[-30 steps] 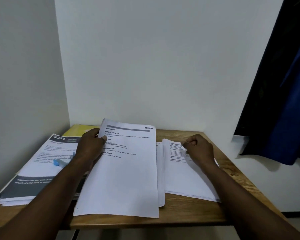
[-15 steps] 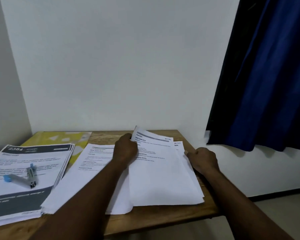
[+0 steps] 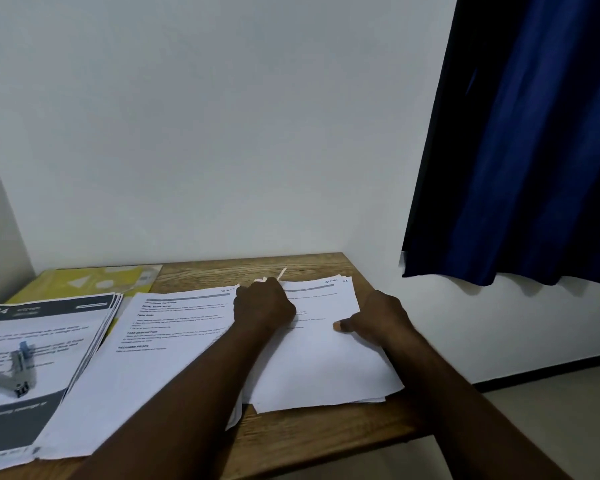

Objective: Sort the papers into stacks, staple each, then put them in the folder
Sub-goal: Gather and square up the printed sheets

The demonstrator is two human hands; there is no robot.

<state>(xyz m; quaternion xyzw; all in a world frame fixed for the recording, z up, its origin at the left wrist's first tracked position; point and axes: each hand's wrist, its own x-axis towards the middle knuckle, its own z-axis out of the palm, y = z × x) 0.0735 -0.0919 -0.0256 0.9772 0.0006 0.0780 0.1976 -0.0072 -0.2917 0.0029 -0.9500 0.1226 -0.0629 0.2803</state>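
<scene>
Three paper stacks lie on the wooden table [image 3: 309,441]. The left stack [image 3: 59,334] has a dark "2384" header, and a grey and blue stapler [image 3: 20,370] rests on it. A white middle stack [image 3: 153,362] lies beside it. My left hand [image 3: 264,306] is curled on the top left corner of a sheet lying on the right stack [image 3: 326,372]; a small paper corner sticks up behind the knuckles. My right hand [image 3: 374,317] grips that stack's right edge, thumb pressed on top. A yellow folder [image 3: 94,280] lies at the back left, partly under the papers.
White walls close in the table at the back and left. A dark blue curtain [image 3: 520,140] hangs at the right, beyond the table's right edge. The right stack reaches close to the front right edge of the table. Bare floor shows at the lower right.
My left hand carried a sheet from over the middle stack to the right stack and laid it flat there. My right hand shifted to the stack's right edge. The view turned right.
</scene>
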